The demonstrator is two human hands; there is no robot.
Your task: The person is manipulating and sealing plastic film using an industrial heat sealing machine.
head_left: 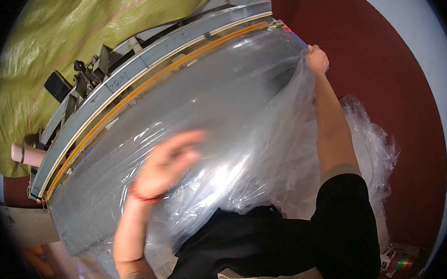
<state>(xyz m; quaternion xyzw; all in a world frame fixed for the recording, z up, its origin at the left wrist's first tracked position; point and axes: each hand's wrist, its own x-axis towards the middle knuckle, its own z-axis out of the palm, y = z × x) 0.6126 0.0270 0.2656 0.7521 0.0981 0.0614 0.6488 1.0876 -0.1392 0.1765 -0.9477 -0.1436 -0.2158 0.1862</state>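
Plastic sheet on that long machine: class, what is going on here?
A person is spreading a clear plastic sheet over a long grey machine with an orange strip along its bar. The right hand grips the sheet's far edge at the end of the machine. The left hand, blurred, lies flat on the sheet's middle. More plastic is bunched against the person's body, above a dark red floor.

Dim warm light; glare on plastic sheet (222,114); left hand (171,160) motion-blurred; fisheye edges
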